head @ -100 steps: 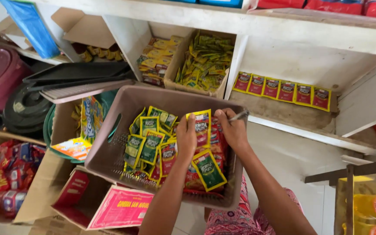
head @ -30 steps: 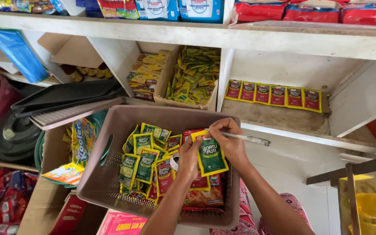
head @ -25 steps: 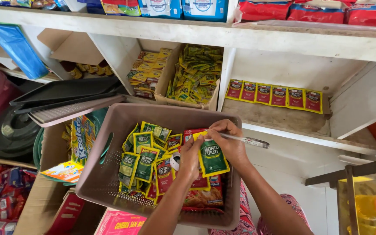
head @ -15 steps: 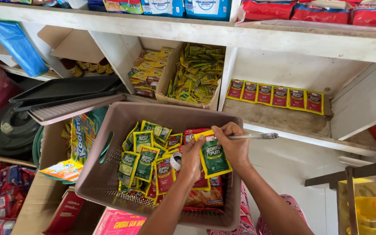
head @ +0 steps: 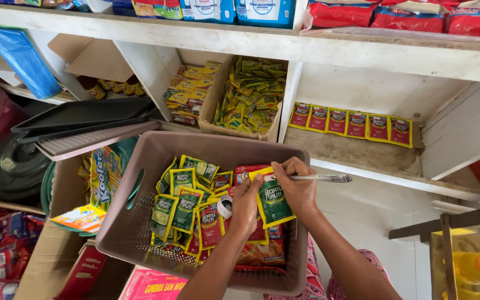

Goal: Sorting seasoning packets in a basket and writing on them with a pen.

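Head view: a brown plastic basket [head: 140,222] sits low in the frame, in front of white wooden shelving [head: 362,53]; it holds green sachets [head: 181,200] on its left side and red sachets [head: 212,225] toward the middle.

Right hand [head: 298,189]: positioned over the basket's far right portion; fingers closed; a silver pen [head: 320,178] is pinched between thumb and fingertips, lying roughly level, its free end projecting right, past the basket rim; the same hand also bears on the upper edge of a green sachet with yellow border [head: 273,203]; that sachet hangs tilted below the fingers, its face toward the camera.

Left hand [head: 245,205]: positioned just left of the right hand; fingers curled, thumb and fingertips touching the left edge of the held sachet; a small roll of clear tape [head: 225,206] lies just beside the left wrist side of this hand, touching the red sachets; whether the hand grips the roll cannot be determined.

Surroundings: a cardboard box of green-yellow sachets [head: 251,97] stands in the shelf compartment behind the basket; a strip of red sachets [head: 351,123] lies flat on the shelf to its right; dark trays [head: 84,116] are stacked to the left.
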